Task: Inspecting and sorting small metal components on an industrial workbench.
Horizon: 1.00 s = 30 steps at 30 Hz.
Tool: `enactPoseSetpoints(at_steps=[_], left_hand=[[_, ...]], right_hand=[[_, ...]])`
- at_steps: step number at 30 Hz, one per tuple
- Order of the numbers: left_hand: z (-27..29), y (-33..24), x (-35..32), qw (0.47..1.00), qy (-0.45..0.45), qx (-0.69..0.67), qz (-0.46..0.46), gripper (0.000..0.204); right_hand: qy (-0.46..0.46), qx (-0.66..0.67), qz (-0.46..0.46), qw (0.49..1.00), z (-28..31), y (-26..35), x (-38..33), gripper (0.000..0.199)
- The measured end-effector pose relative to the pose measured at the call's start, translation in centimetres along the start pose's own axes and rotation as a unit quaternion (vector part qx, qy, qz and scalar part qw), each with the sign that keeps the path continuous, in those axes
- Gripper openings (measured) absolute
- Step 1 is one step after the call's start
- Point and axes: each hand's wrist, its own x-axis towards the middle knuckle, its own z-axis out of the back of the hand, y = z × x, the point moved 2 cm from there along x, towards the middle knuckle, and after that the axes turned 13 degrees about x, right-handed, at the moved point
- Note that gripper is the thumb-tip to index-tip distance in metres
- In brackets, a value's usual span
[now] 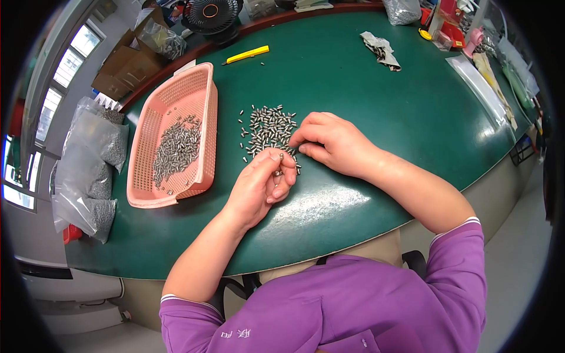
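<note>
Many small silvery metal pins (268, 125) lie in a loose pile on the green tabletop. At the pile's near edge, my left hand (263, 182) is turned partly palm up, its fingers curled and closed on small metal pins, one showing at the fingertips. My right hand (335, 144) reaches over the pile's right side with thumb and fingers drawn together at the pins; whether a pin is between them is hidden. To the left stands a pink plastic basket (207, 112) with a heap of similar metal pieces (178, 147) in it.
Clear bags of metal parts (100, 170) line the table's left edge. A yellow utility knife (246, 55) and a black fan (213, 17) are at the back. Crumpled wrapping (381, 52) lies far right, and a long clear plastic strip (479, 88) rests beyond it.
</note>
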Motion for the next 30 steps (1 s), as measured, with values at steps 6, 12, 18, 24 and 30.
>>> enactPoseSetpoints(at_steps=[6, 12, 18, 24, 30], left_hand=[[0.1, 0.1, 0.0, 1.0, -0.006, -0.003, 0.003, 0.02], [0.1, 0.1, 0.0, 1.0, -0.01, 0.003, -0.01, 0.015], [-0.2, 0.2, 0.0, 0.999, -0.023, 0.027, -0.002, 0.017], [-0.2, 0.3, 0.0, 0.999, -0.015, 0.033, 0.006, 0.018], [0.0, 0.3, 0.1, 1.0, -0.024, 0.008, -0.006, 0.012]], right_hand=[[0.037, -0.055, 0.011, 0.998, -0.3, 0.4, -0.1, 0.011], [0.041, -0.099, -0.015, 0.994, -0.3, 0.4, -0.2, 0.009], [0.021, 0.224, -0.121, 0.967, 0.1, 1.3, 0.2, 0.007], [0.034, 0.299, -0.12, 0.946, -0.2, 1.8, 0.1, 0.008], [0.025, 0.251, -0.112, 0.961, 0.0, 1.5, 0.3, 0.012]])
